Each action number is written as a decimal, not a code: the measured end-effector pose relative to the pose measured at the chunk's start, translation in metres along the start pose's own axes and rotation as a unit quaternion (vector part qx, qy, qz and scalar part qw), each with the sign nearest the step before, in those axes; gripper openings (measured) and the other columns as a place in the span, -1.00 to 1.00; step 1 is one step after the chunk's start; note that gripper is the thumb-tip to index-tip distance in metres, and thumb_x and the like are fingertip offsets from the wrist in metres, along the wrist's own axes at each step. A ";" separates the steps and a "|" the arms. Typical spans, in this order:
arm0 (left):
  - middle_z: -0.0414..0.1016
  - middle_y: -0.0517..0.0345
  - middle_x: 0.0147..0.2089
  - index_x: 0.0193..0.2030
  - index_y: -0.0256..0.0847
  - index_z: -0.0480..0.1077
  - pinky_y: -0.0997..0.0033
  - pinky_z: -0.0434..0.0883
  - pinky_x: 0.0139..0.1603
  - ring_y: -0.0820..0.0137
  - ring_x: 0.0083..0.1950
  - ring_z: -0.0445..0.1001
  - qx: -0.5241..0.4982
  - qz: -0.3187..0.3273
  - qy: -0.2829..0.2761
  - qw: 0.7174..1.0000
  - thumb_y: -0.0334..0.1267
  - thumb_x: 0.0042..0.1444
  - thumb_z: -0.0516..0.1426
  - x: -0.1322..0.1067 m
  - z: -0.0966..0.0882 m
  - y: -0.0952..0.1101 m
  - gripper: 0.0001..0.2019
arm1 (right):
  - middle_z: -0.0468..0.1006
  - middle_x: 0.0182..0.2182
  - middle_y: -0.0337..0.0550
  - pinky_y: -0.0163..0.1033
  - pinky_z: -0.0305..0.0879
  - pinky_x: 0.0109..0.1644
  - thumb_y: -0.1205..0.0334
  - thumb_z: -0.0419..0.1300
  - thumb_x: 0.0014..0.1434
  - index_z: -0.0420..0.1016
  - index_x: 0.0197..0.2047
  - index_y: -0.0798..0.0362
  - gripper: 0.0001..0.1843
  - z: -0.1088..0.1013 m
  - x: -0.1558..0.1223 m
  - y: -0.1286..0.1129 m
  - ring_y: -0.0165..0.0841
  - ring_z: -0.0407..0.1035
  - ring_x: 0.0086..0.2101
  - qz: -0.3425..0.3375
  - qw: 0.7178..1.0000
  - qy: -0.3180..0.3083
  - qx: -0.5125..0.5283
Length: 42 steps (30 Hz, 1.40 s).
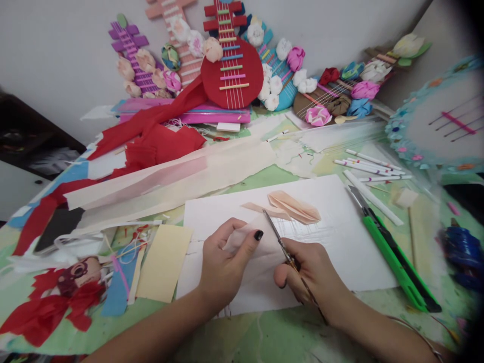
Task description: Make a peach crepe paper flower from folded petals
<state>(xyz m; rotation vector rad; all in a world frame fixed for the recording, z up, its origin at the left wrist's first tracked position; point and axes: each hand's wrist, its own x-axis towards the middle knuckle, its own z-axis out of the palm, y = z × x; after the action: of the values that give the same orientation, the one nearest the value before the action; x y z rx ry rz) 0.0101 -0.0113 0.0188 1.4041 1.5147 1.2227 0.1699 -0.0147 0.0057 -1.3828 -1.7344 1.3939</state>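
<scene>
In the head view, a thin pale paper is held over a big white sheet, in the middle of the table. If a clock face is pictured with the paper at its middle, 12 is at the far side. The paper is pinched between the thumb and fingers of the left hand. The scissors are gripped in the right hand, and their tips are pointed to about 11 o'clock. The two hands are near each other but do not touch. The blades are seen right by the paper's edge, but it cannot be told how wide they are parted.

For a neat cut, the paper should be pinched close to the blades, since such thin paper may bend or slip. It should be pulled a little bit tight, but not hard, or it could tear. Slow, small snips are likely best, and the paper is better turned than the scissors twisted. The left fingers should be tucked away from the tips.

The folded peach pieces are laid close by, between 12 and 1 o'clock, so care is needed that they are not nicked. The green knife is found at 3 o'clock, and the right elbow should be held clear of it. The yellow card is placed at 9 o'clock.
</scene>
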 end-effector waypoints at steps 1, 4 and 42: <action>0.24 0.35 -0.66 -0.54 -0.21 0.30 0.60 0.11 -0.61 0.56 -0.62 0.18 0.000 0.000 -0.002 1.000 -0.24 0.03 0.16 0.000 0.000 0.000 -0.81 | 0.12 -0.76 -0.40 -0.45 -0.05 -0.64 0.11 0.23 0.00 0.23 -0.61 0.07 -0.68 0.000 0.000 0.000 -0.55 0.00 -0.69 0.001 1.000 0.000 0.003; 0.23 0.35 -0.66 -0.54 -0.21 0.30 0.61 0.11 -0.62 0.57 -0.61 0.18 0.001 0.003 -0.003 1.000 -0.24 0.03 0.16 0.000 0.000 -0.001 -0.81 | 0.12 -0.77 -0.40 -0.44 -0.04 -0.63 0.08 0.24 0.00 0.23 -0.63 0.06 -0.66 0.000 0.000 -0.001 -0.54 0.02 -0.69 0.001 1.000 0.002 0.003; 0.38 0.24 -0.50 -0.34 -0.26 0.35 0.48 0.33 -0.46 0.48 -0.50 0.38 -0.346 -0.191 -0.058 0.917 -0.14 -0.03 0.24 0.021 0.001 -0.022 -0.76 | 0.52 -0.21 -0.09 -0.22 0.38 -0.24 0.19 0.12 0.15 0.10 0.19 -0.04 -0.46 -0.029 0.014 0.003 -0.34 0.45 -0.31 -0.168 0.984 0.005 -0.053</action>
<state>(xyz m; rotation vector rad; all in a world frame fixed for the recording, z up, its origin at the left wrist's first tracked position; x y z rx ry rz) 0.0018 0.0108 -0.0003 0.6596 1.0422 1.2239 0.1913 0.0090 0.0097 -1.0819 -1.9527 1.1223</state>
